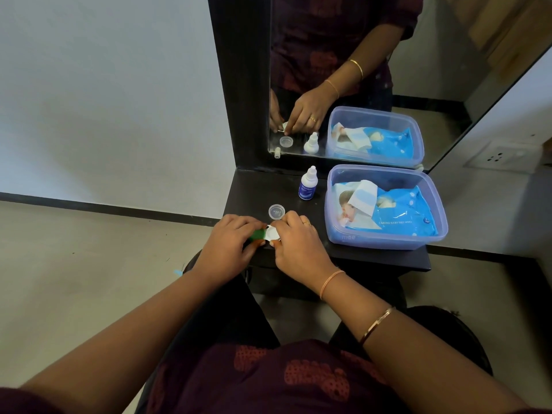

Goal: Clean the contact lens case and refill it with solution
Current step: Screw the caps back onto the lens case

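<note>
Dark desk [257, 189] with a tall mirror [433, 85] stands against a pale wall, and you sit in front of it. Your left hand [231, 239] and your right hand [297, 243] meet at the front left corner of the desk. Between them you hold the small green and white plastic contact lens case [259, 234]. The fingers of both hands are curled closely on it, the left hand on the green part and the right hand on the white part, so most of the case is hidden.

Just behind your right hand a round clear plastic cap [276, 211] lies on the desk. Further back, near the mirror, a small white solution bottle with a blue label [307, 186] stands upright. A translucent bluish plastic box [385, 242] takes the right side of the desk, and a blue pack of wet wipes [400, 212] lies inside it.
</note>
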